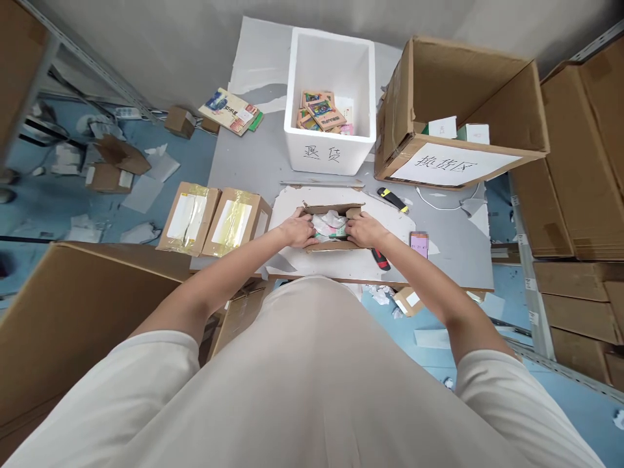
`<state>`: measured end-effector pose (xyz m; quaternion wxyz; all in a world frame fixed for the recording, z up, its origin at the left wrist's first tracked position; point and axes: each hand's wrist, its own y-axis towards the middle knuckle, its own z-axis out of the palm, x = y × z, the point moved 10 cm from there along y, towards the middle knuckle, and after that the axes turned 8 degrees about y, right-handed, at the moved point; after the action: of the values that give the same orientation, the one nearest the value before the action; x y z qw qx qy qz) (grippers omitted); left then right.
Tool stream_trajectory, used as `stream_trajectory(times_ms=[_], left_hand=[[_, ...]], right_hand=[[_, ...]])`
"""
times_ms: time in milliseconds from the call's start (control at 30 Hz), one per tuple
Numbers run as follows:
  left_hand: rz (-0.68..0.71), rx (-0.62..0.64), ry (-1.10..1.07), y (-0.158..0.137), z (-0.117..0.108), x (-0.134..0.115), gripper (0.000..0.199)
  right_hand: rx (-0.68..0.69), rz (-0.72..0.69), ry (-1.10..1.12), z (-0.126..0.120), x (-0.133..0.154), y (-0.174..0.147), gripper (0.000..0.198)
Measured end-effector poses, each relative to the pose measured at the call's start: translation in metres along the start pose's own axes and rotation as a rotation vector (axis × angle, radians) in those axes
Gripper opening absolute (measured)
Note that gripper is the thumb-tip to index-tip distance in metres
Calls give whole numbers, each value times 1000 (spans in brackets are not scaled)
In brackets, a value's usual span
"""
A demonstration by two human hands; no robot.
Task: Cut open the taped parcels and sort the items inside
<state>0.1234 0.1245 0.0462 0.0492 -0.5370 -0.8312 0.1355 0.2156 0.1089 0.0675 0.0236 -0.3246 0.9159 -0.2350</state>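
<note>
A small cardboard box (336, 246) lies opened in front of me on the table, with crumpled white paper (329, 222) inside. Some green and pink shows under the paper, but what it belongs to is hidden. My left hand (297, 229) grips the box's left end, fingers curled over the edge. At the opposite end, my right hand (363, 229) holds the right side, its fingertips by the paper. Close to my right wrist lies a red and black utility knife (381, 259). A yellow and black utility knife (392, 199) rests farther back.
Behind the box stand a white foam bin (325, 156) holding several booklets and a large open carton (397, 123) with small boxes in it. Two taped parcels (189, 218) sit left. A phone (418, 243) lies right. Booklets (230, 112) overhang the table's (431, 224) back-left edge.
</note>
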Motion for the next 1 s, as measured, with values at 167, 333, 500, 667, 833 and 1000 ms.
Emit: stream_trajectory(times_ms=[167,333,500,667,833,1000], left_hand=[[-22,-158,-99,-13,-20,8,43],[-126,-229,-37,-35,-43,8,51],[-360,-245,18,-65,-46,12,61],[-551,-139,-19,-73,-21,14,96],[-656,-38,-166,-66,24,23,135],[-668,-61,-264,-58,43,33,143]], right_hand=[[-40,-23,61,-3,-9,-17,31],[-128,-18,98,-5,-22,-38,30],[-173,-33,120,-6,-27,-48,28],[-271,55,121,-1,-40,-60,33],[-292,216,207,29,-60,-76,50],[-290,244,133,17,-47,-65,40]])
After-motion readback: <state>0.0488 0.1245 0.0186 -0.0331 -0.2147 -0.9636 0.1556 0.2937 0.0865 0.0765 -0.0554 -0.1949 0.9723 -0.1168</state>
